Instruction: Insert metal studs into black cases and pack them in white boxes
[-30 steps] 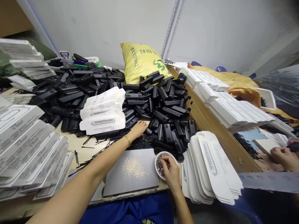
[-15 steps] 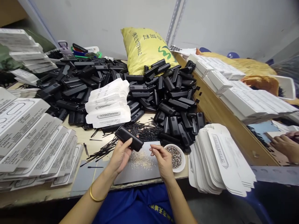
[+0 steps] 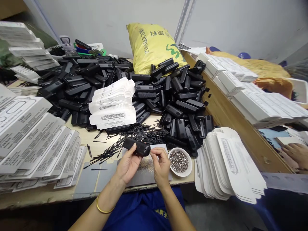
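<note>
My left hand point(image 3: 130, 164) grips a black oblong plastic case point(image 3: 136, 146), held tilted above the table with one rounded end facing right. At that end my right hand point(image 3: 160, 163) is closed in a pinch, its fingertips touching or almost touching the case. Whatever lies between those fingertips is too small to make out. Just right of this hand stands a white bowl point(image 3: 190, 170) of small shiny metal pieces point(image 3: 178, 161). Under my hands is a grey sheet point(image 3: 134, 182) scattered with tiny pale bits. Many thin black sticks point(image 3: 154, 134) lie behind my hands.
Black cases like the held one point(image 3: 79, 80) are heaped across the back. Flat white cartons point(image 3: 113, 104) lie before them, with white boxes point(image 3: 36, 144) left and more cartons point(image 3: 231, 163) right. A yellow sack point(image 3: 154, 48) leans behind. Beyond a wooden divider point(image 3: 255, 150), another person's hand point(image 3: 295, 154) shows.
My right hand has moved left from beside the bowl to the right end of the black case. My left hand keeps its hold, with the case turned slightly nearer level.
</note>
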{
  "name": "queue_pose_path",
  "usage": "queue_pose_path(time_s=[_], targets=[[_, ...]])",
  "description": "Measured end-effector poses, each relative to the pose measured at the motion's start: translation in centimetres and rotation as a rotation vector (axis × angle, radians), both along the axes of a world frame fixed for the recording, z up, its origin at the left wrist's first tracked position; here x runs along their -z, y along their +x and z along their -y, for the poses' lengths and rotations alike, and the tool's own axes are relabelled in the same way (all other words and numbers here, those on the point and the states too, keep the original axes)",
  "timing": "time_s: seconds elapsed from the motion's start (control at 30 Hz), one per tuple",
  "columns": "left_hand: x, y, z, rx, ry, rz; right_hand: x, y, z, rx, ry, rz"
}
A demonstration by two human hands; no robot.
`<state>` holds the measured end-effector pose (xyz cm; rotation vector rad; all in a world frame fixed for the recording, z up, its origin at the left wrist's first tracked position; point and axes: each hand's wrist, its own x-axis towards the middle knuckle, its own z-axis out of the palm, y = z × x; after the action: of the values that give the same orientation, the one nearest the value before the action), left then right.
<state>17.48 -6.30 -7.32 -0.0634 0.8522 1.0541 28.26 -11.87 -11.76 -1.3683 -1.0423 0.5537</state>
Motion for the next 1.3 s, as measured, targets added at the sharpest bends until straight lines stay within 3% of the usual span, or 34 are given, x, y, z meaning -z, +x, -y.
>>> queue_pose_path(time_s=[0.2, 0.33, 0.43, 0.5, 0.57, 0.67, 0.73, 0.83, 0.9, 1.0, 1.07, 1.17, 1.3], targets=[[0.8, -0.2, 0.3, 0.001, 0.075, -0.029, 0.0, 0.4, 0.1, -0.010, -0.006, 0.084], [1.5, -0.4, 0.6, 0.061, 0.177, -0.063, 0.4, 0.4, 0.1, -0.077, -0.057, -0.045], [1.1, -0.9, 1.0, 0.109, 0.245, -0.115, 0.7, 0.4, 0.3, -0.077, -0.119, -0.171], [0.7, -1.4, 1.5, 0.135, 0.418, -0.192, 0.6, 0.9, 0.5, -0.059, -0.140, -0.239], [0.8, -1.6, 1.8, 0.222, 0.719, -0.362, 0.4, 2.2, 0.9, 0.006, -0.134, -0.263], [2.2, -0.3, 1.4, 0.513, 1.140, -0.782, -0.3, 4.9, 1.3, 0.168, -0.119, -0.218], [3.3, 1.5, 0.1, 0.695, 1.253, -1.077, -1.1, 6.4, 1.4, 0.235, -0.117, -0.179], [3.9, 3.6, -3.0, 0.807, 1.299, -1.294, -2.6, 7.5, 0.7, 0.235, -0.109, -0.074], [3.5, 3.2, -5.3, 0.822, 1.316, -1.347, -3.3, 7.0, -0.8, 0.145, -0.132, 0.056], [2.6, -0.6, -8.7, 0.766, 1.255, -1.557, -3.3, 4.6, -4.8, -0.090, -0.200, 0.300], [2.3, -4.3, -10.7, 0.654, 1.144, -1.754, -2.6, 1.9, -8.2, -0.201, -0.227, 0.456], [2.5, -8.9, -13.1, 0.512, 0.983, -2.002, -1.2, -2.5, -13.2, -0.223, -0.289, 0.628], [3.0, -10.9, -14.6, 0.502, 0.909, -2.175, 0.5, -6.1, -17.2, -0.183, -0.412, 0.679]])
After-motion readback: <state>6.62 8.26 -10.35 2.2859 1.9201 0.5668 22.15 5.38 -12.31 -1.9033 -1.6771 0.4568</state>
